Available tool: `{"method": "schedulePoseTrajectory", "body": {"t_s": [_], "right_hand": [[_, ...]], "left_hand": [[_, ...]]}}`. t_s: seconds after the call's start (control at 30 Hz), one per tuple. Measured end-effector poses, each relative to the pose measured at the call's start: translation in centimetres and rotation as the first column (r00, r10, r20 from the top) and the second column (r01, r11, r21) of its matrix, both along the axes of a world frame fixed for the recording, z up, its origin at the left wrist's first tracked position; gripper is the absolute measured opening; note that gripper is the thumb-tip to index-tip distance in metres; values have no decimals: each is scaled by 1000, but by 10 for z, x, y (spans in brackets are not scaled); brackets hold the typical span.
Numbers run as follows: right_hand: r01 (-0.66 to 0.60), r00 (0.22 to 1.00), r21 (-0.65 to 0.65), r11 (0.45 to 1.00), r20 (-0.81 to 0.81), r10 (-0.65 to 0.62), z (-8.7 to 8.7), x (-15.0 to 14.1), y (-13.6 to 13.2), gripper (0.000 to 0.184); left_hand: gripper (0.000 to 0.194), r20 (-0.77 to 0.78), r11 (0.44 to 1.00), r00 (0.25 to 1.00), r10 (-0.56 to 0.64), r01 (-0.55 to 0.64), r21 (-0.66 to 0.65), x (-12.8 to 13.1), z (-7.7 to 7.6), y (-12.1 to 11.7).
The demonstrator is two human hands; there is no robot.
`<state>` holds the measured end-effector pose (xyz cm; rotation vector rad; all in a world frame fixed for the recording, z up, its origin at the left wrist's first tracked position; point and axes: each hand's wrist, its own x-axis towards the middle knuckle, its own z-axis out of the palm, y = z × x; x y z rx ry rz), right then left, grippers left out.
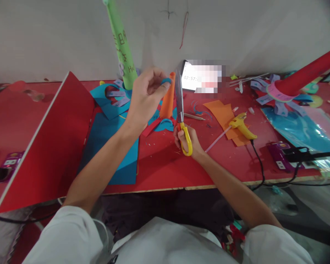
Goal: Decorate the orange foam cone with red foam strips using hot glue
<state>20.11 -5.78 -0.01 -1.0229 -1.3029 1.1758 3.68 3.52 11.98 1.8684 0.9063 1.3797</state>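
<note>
Between the thumb and fingers of my left hand (pixel 150 91) is a small blue paper piece (pixel 166 81), pinched near the tip of an orange paper cone (pixel 167 102). That cone stands upright on the table, with red and blue paper strips around its base. My right hand (pixel 188 138) grips a pair of scissors (pixel 179 99) by the yellow handle, and the blades point up, just right of the cone. The blades look closed together. Below my left forearm lies a blue sheet (pixel 122 161).
A yellow glue gun (pixel 242 126) rests on orange paper scraps (pixel 218 112) at the right, its cord crossing the table edge. A phone (pixel 189 77) leans on the wall. A green paper tube (pixel 123 47) and a red board (pixel 52 146) stand left; a red cone (pixel 308 75) stands right.
</note>
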Motion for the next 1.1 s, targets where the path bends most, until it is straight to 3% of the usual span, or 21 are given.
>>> {"method": "schedulePoseTrajectory", "body": {"t_s": [0.2,0.57,0.9,1.1], "right_hand": [[4,1000,7,1000,-21,-4,2,-1,0,71],[31,999,-27,999,-12,-31,5,-3,1,77],[6,1000,11,1000,-4,-6,4,-1,-1,72],[-37,999,19,999,23,37,-5,1,1,70]], "left_hand": [[11,17,1000,1000,17,-17,-3,-2,-3,5],[30,-14,998,999,-48,47,-48,1,-9,6],[19,-34,1000,999,5,-6,-25,3,-12,4],[16,-19,999,1000,-16,15,-33,5,-12,4]]}}
